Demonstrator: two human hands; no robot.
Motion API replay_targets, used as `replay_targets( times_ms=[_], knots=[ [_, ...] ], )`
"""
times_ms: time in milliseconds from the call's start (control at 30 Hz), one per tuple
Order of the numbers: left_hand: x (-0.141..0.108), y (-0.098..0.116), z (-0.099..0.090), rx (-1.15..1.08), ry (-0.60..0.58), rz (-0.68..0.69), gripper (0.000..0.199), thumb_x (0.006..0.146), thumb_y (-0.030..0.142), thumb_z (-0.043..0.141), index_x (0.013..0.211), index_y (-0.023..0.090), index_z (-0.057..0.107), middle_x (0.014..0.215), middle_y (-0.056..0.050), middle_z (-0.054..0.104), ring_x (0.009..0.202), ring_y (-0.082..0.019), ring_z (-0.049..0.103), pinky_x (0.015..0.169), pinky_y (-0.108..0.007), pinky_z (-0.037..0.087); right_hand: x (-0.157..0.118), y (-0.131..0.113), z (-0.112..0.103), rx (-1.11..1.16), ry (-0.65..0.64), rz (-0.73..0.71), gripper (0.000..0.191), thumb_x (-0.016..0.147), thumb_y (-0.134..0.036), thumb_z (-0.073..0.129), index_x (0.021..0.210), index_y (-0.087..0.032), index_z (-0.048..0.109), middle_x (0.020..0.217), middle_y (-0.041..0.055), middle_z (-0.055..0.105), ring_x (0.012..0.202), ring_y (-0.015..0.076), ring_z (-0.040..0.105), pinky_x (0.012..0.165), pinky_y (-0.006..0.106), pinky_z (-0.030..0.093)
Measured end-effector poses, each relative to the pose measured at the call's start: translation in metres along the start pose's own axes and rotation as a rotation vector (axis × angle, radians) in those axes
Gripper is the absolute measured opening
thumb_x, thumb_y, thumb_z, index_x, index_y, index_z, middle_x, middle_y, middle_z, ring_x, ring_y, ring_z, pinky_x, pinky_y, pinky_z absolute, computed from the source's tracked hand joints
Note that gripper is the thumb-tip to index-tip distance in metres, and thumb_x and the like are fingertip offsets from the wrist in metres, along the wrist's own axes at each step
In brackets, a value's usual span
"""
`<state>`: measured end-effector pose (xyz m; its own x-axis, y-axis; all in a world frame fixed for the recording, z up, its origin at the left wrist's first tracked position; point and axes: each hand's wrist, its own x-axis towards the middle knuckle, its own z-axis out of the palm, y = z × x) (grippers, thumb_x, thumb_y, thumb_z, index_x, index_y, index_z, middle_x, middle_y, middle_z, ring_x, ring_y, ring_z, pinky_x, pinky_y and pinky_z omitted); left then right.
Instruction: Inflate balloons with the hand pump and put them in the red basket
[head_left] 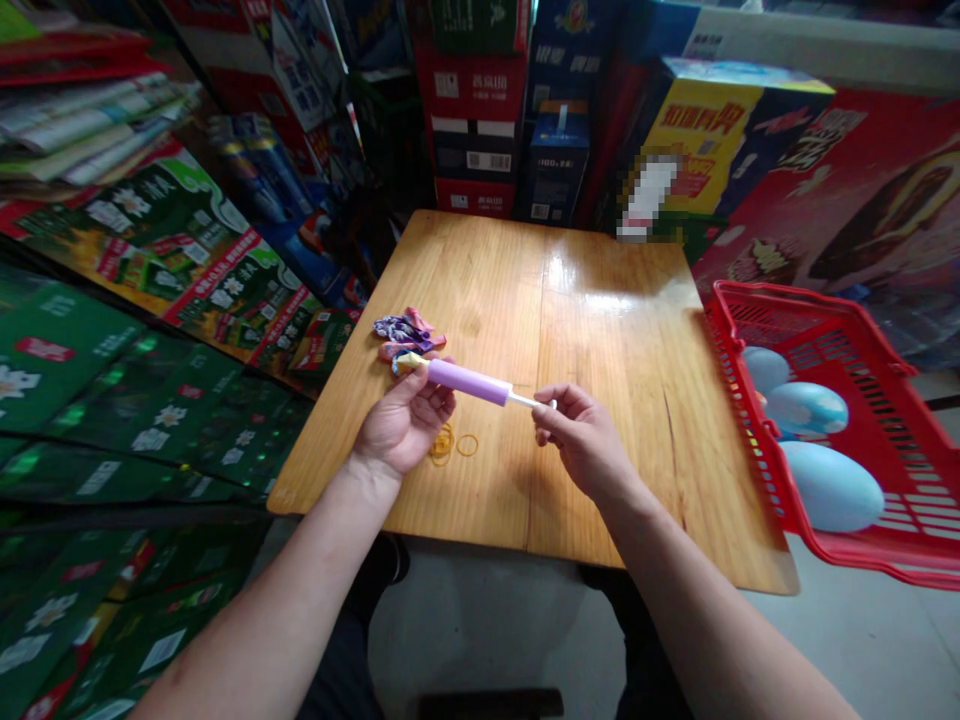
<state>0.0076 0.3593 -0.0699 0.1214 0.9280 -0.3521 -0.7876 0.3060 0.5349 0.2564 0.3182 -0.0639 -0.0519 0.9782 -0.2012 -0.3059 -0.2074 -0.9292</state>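
A purple hand balloon pump [470, 383] is held level above the wooden table [600, 330]. My left hand [396, 425], palm up, pinches its nozzle end, where a small limp pale-yellow and blue balloon [409, 363] sits against the thumb. Fingers of my right hand [589, 440] are closed on the handle of the white rod, which is drawn partly out of the barrel. Just beyond my left hand lie crumpled patterned balloons [409, 328], purple, pink and blue. Under the pump, beside my left fingers, is a small heap of yellow rubber bands [442, 443], with one loose band [467, 445].
To the table's right stands a red plastic basket [817, 292] holding several inflated light-blue balloons [832, 487]. Green cartons [172, 400] are stacked along the left. Red and blue boxes [472, 85] border the far edge, with a yellow-and-blue box [705, 130] at the back right.
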Motion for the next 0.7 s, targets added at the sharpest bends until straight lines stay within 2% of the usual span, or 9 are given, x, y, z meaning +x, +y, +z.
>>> replay_targets(
  times_ms=[100, 200, 333, 467, 567, 700],
  knots=[
    [0.002, 0.015, 0.001, 0.005, -0.023, 0.120, 0.017, 0.091, 0.022, 0.080, 0.108, 0.019, 0.076, 0.115, -0.007, 0.080, 0.094, -0.016, 0.075, 0.079, -0.026, 0.060, 0.004, -0.012, -0.011, 0.332, 0.016, 0.101, 0.030, 0.078, -0.037, 0.090, 0.091, -0.020, 0.070, 0.073, -0.0028, 0.062, 0.058, 0.0079, 0.050, 0.055, 0.022, 0.042],
    [-0.002, 0.015, 0.003, 0.049, -0.069, 0.125, 0.020, 0.093, 0.027, 0.079, 0.111, 0.021, 0.075, 0.126, -0.009, 0.077, 0.104, -0.019, 0.074, 0.083, -0.029, 0.060, 0.003, -0.015, -0.012, 0.547, -0.061, 0.203, 0.028, 0.079, -0.032, 0.091, 0.093, -0.019, 0.071, 0.075, -0.0016, 0.064, 0.059, 0.0073, 0.050, 0.057, 0.020, 0.044],
    [-0.011, -0.009, 0.007, 0.048, -0.125, -0.006, 0.022, 0.092, 0.023, 0.080, 0.113, 0.024, 0.076, 0.123, -0.005, 0.078, 0.104, -0.019, 0.074, 0.091, -0.037, 0.061, -0.003, -0.004, -0.001, 0.613, -0.150, 0.275, 0.031, 0.077, -0.027, 0.094, 0.094, -0.017, 0.071, 0.074, -0.0014, 0.065, 0.058, 0.0061, 0.049, 0.056, 0.018, 0.046],
    [-0.013, -0.027, 0.008, -0.010, -0.116, -0.048, 0.016, 0.091, 0.021, 0.080, 0.107, 0.020, 0.076, 0.120, -0.007, 0.079, 0.101, -0.018, 0.073, 0.090, -0.034, 0.061, -0.008, 0.003, 0.007, 0.647, -0.179, 0.297, 0.034, 0.080, -0.030, 0.093, 0.102, -0.017, 0.070, 0.077, -0.0012, 0.069, 0.057, 0.0062, 0.053, 0.055, 0.018, 0.048],
    [-0.009, -0.027, 0.008, -0.022, -0.079, -0.034, 0.011, 0.092, 0.018, 0.079, 0.102, 0.019, 0.075, 0.119, -0.007, 0.079, 0.096, -0.016, 0.073, 0.085, -0.029, 0.060, -0.007, 0.003, 0.005, 0.687, -0.185, 0.337, 0.035, 0.081, -0.028, 0.091, 0.106, -0.018, 0.069, 0.077, -0.0018, 0.070, 0.057, 0.0065, 0.057, 0.056, 0.018, 0.050],
    [-0.005, -0.014, 0.010, -0.017, -0.075, 0.045, 0.015, 0.092, 0.015, 0.077, 0.106, 0.019, 0.075, 0.118, -0.007, 0.079, 0.094, -0.014, 0.073, 0.080, -0.025, 0.059, -0.001, -0.004, -0.004, 0.824, -0.146, 0.362, 0.019, 0.088, -0.020, 0.082, 0.100, -0.017, 0.068, 0.071, -0.0052, 0.063, 0.052, 0.0041, 0.050, 0.053, 0.016, 0.046]
  ],
)
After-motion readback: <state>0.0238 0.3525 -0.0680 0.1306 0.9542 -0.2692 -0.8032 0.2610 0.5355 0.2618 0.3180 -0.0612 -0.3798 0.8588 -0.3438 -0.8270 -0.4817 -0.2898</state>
